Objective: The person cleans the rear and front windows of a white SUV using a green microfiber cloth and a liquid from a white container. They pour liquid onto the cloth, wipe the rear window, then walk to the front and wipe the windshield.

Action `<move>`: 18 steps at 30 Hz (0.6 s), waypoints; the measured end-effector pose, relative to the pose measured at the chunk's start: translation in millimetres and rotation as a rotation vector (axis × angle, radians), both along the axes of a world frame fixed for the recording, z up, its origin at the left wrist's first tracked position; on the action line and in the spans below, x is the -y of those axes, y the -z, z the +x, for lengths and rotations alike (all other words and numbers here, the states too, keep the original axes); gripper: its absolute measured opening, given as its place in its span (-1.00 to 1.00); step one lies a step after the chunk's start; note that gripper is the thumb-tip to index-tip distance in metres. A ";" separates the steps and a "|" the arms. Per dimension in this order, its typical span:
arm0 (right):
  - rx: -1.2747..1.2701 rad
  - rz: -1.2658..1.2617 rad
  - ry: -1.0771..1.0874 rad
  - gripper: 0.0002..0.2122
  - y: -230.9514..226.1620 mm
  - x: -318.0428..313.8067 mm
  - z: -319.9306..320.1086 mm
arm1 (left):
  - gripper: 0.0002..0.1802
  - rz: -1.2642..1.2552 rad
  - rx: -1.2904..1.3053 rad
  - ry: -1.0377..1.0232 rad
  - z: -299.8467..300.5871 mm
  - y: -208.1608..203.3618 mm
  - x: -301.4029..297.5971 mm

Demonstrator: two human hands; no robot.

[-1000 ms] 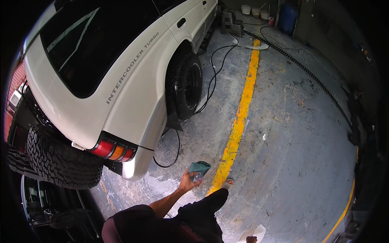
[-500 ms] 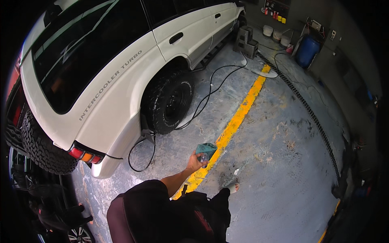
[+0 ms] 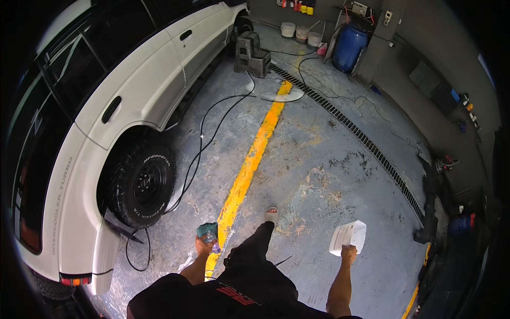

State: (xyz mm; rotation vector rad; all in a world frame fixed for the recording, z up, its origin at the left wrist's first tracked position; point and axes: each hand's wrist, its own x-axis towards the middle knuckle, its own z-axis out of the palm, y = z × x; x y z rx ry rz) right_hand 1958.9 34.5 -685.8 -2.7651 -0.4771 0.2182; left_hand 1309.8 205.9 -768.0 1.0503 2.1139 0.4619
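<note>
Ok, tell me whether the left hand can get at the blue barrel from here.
Probably not: the blue barrel stands well ahead, beyond the floor drain, seemingly out of arm's reach, and the left hand is taken up with a teal cloth.

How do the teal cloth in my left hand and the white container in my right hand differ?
The white container looks larger than the teal cloth. The container is pale and boxy; the cloth is dark and bunched up. The container is in your right hand, the cloth in your left hand. Both are being held.
</note>
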 end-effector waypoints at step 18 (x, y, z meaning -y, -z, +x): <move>-0.472 -0.518 0.478 -0.76 130.5 -192.7 184.3 | 0.01 0.273 0.125 0.167 485.3 -43.6 -565.5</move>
